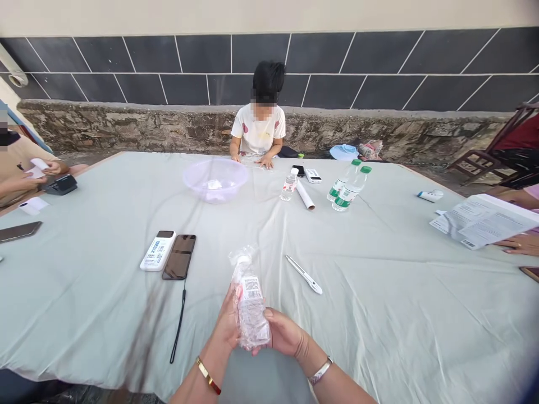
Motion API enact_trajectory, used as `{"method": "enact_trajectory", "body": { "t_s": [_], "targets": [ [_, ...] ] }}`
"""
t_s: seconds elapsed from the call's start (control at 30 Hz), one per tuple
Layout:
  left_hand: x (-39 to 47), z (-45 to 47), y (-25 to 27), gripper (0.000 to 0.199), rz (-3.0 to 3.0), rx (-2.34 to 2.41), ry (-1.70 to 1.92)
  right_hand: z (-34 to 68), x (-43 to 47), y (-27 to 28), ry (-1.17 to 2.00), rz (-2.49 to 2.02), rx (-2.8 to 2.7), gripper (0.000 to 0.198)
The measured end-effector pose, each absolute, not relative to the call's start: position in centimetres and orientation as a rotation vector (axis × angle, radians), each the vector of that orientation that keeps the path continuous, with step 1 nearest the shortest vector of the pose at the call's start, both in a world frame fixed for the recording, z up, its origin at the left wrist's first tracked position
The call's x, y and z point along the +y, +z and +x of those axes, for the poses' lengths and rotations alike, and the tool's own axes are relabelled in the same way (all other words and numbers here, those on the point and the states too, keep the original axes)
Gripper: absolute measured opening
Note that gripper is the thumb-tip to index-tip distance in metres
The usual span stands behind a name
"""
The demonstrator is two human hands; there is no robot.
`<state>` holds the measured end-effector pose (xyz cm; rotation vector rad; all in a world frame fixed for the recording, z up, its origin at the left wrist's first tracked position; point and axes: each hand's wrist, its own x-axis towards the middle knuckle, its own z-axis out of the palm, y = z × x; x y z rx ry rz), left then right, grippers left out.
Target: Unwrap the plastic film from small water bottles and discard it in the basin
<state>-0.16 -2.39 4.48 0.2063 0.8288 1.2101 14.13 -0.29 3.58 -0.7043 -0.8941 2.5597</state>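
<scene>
Between my two hands is a small clear plastic bottle (252, 306) with a white cap and a barcode label, wrapped in crinkled clear film (244, 255). The bottle tilts slightly, its cap pointing away from me. My left hand (228, 320) closes round its left side, and some of those fingers are hidden behind it. My right hand (284, 332) grips the lower right side, thumb against the film. A white utility knife (304, 275) lies on the cloth to the right of the bottle. Left of it are a dark phone (179, 257) with a wrist strap and a white power bank (158, 251).
A pale cloth covers the table (379, 314). Across it, a person (257, 132) sits behind a purple basin (215, 179). A small bottle (289, 185), a roll of film (305, 195) and green-capped bottles (349, 191) stand or lie nearby. Other people sit left and right, one holding papers (484, 219).
</scene>
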Motion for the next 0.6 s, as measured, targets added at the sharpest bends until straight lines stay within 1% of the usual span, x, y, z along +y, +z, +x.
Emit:
{"method": "enact_trajectory", "body": {
  "t_s": [0.1, 0.2, 0.3, 0.37, 0.4, 0.47, 0.5, 0.53, 0.6],
  "targets": [
    [-2.4, -0.5, 4.5, 0.065, 0.243, 0.895, 1.347, 14.6, -0.4, 4.8, 2.349, -0.929, -1.103, 0.039],
    [-2.3, -0.6, 4.8, 0.078, 0.365, 1.101, 1.444, 14.9, -0.6, 5.8, 2.053, -1.117, -1.336, 0.043],
    [-2.4, -0.6, 5.3, 0.085, 0.500, 1.367, 1.421, 15.6, 0.1, 6.4, 1.755, -1.296, -1.429, 0.047],
    [-2.4, -0.5, 5.5, 0.086, 0.575, 1.481, 1.389, 16.7, 1.5, 6.4, 1.436, -1.502, -1.509, 0.040],
    [-2.4, -0.5, 5.5, 0.086, 0.595, 1.518, 1.379, 17.5, 2.4, 6.2, 1.199, -1.642, -1.579, 0.038],
    [-2.2, -0.5, 5.5, 0.083, 0.601, 1.565, 1.362, 19.4, 4.3, 5.8, 0.698, -1.957, -1.740, 0.039],
    [-2.1, -0.4, 5.4, 0.082, 0.584, 1.571, 1.355, 20.4, 5.1, 5.5, 0.509, -2.099, -1.819, 0.038],
    [-2.0, -0.4, 5.2, 0.081, 0.553, 1.559, 1.351, 21.3, 5.8, 5.2, 0.394, -2.213, -1.887, 0.035],
    [-1.8, -0.3, 4.7, 0.082, 0.461, 1.498, 1.343, 22.6, 6.5, 4.8, 0.350, -2.325, -1.988, 0.025]
  ]
}}
